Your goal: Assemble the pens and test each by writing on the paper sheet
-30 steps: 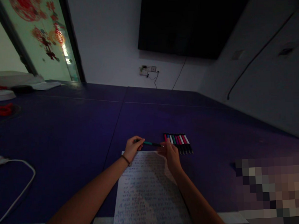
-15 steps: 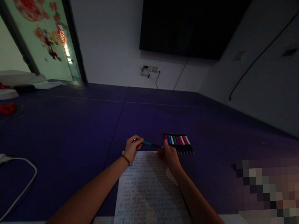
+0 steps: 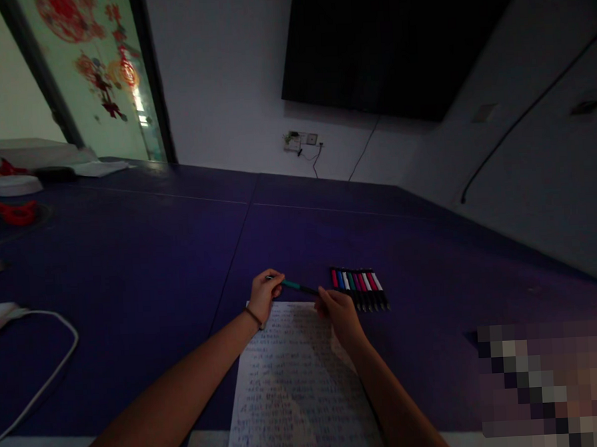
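At the far left edge of the table (image 3: 130,259), a white cable (image 3: 46,370) loops across the dark purple surface, and a shallow white dish (image 3: 12,186) sits further back; its contents cannot be made out. Toward the centre, the left hand (image 3: 263,297) is curled, its fingertips pinching the near-left end of a teal pen (image 3: 296,286). The pen is held just above the top edge of a handwritten sheet of paper (image 3: 297,383), with its long axis running left to right and dipping slightly toward the right. The right hand (image 3: 337,309) closes its fingertips on the dark right end of the pen, so the pen spans the gap between both hands, each gripping one end. Just beside the right hand, to its right, a row of pens (image 3: 360,288) lies side by side directly on the table, in no holder, with long axes pointing away from the person, roughly crosswise to the held pen.
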Tool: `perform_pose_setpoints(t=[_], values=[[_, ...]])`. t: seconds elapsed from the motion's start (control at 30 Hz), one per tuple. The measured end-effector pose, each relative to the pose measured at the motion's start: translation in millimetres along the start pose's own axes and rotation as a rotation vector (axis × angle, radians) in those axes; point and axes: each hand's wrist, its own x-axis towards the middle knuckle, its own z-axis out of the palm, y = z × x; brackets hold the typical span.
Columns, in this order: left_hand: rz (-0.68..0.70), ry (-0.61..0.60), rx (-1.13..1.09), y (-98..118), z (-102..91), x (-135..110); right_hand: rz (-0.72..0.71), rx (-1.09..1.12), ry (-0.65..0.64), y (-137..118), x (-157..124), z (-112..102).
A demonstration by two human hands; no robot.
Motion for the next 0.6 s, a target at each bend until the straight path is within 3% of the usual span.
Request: perform_pose_setpoints(t=[0.1,0.17,0.3,0.6], values=[[0.004,0.04,-0.014,-0.1,-0.1,1.0,-0.122,0.134,-0.037,-2.4,-1.4,0.5],[-0.008,0.04,-0.012,0.3,-0.2,1.1,-0.077,0.187,-0.038,-4.3,-3.1,1.8],[-0.021,0.01,0.018,0.8,-0.1,0.5,0.03,0.105,-0.011,-4.8,-4.7,3.4],[0.027,0.126,-0.021,-2.2,-2.2,4.3,-0.137,0.101,0.034,-3.5,-3.8,1.9]])
